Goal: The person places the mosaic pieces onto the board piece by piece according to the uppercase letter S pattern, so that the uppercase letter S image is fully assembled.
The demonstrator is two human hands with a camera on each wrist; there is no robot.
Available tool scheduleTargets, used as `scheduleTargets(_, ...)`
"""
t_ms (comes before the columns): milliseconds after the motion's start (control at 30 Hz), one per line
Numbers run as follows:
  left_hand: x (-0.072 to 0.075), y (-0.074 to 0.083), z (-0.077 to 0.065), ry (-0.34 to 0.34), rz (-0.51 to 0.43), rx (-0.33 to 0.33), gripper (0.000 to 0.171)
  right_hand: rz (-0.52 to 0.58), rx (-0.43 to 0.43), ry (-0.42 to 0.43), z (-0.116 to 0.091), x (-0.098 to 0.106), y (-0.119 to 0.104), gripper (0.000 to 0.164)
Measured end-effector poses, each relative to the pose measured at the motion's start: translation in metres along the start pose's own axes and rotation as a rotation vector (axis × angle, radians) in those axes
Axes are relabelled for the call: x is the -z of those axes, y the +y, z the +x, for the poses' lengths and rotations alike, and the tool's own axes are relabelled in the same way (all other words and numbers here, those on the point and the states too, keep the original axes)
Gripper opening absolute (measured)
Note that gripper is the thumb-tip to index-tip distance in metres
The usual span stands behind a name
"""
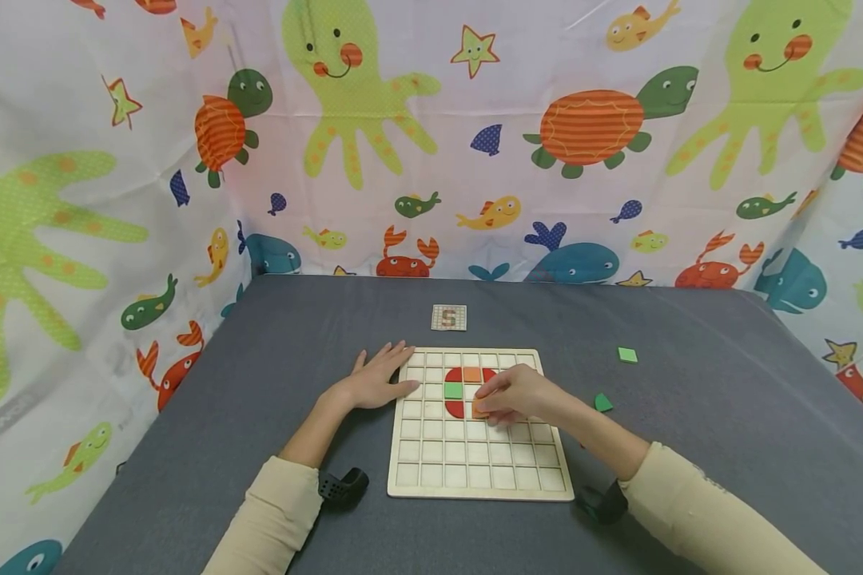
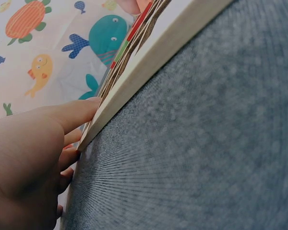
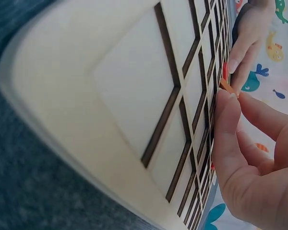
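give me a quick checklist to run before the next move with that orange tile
1. Right grip pinching the orange tile: ok.
2. Orange tile lying flat on the board: not ok, tilted in the right-wrist view.
3. Left grip touching the board's edge: ok.
4. Board directly under the right grip: cannot tell, hidden.
5. Small card uncovered beyond the board: ok.
6. Loose green pieces both on the board: not ok, off to its right.

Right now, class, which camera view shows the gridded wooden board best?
The head view: it shows the gridded wooden board from above, all four sides in frame, though the right hand hides some squares. The left wrist view shows it nearly edge-on. The right wrist view shows one corner up close, its grid receding.
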State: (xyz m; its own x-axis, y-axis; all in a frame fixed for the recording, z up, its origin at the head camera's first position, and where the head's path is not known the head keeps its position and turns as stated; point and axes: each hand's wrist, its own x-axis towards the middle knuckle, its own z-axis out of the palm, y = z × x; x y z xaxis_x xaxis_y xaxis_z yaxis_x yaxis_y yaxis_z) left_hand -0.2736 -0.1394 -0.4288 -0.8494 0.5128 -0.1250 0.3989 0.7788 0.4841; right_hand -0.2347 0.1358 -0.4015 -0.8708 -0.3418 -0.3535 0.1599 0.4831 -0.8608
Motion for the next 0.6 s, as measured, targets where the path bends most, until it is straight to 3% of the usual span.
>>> scheduleTargets(367, 0.0012, 0.0008, 0.0, -0.005, 0.007, 0.01, 0.07, -0.037, -0.036, 0.013, -0.0002, 0.0025, -0.0021, 0.022)
scheduleTargets(600, 0.0014, 0.0017, -0.0006, 0.001, 0.005, 0.008, 0.07, -0.051, -0.013, -0.005, -0.0028, 0.0017, -0.0047, 0.025)
